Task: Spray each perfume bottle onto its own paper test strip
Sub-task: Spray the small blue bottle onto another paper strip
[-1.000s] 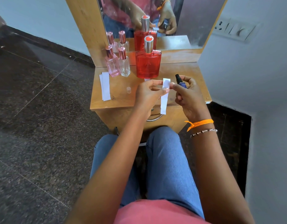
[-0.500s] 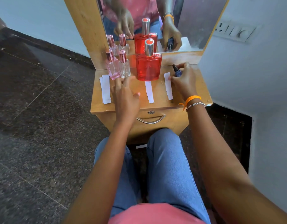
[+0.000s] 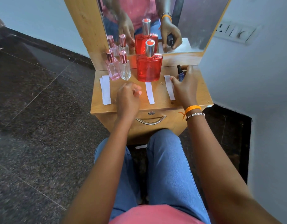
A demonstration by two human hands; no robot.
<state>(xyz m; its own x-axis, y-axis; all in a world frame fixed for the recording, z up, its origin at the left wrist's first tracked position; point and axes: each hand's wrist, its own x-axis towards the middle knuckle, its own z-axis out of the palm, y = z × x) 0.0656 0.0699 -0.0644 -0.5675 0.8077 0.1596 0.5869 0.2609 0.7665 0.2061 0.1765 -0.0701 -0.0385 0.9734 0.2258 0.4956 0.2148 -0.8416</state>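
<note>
The right hand (image 3: 184,85) is wrapped around the small blue bottle (image 3: 180,74), thumb and fingers curled on its body, with the black spray head showing above the grip. The bottle stands on the wooden table (image 3: 202,96) at the far side of that hand. A paper strip (image 3: 169,87) lies flat just beside the hand's thumb side, the thumb tip at or touching its edge; contact cannot be confirmed.

The left hand (image 3: 129,97) hovers low over the table with fingers curled in; whether it pinches anything cannot be told. A second strip (image 3: 149,92) lies just to its inner side, directly in front of the large red bottle (image 3: 148,68). Further out on its other side lies a small stack of spare strips (image 3: 105,89), and beyond its knuckles stand the pink bottle (image 3: 112,68) and the clear bottle (image 3: 124,68), both capped.

Judgement: the blue bottle appears to be being set down behind its own strip. To do this well, seat it upright and squarely, release without dragging the strip, and keep each strip aligned with its bottle so scents are not confused. The pink and clear bottles have no strips laid before them yet.
</note>
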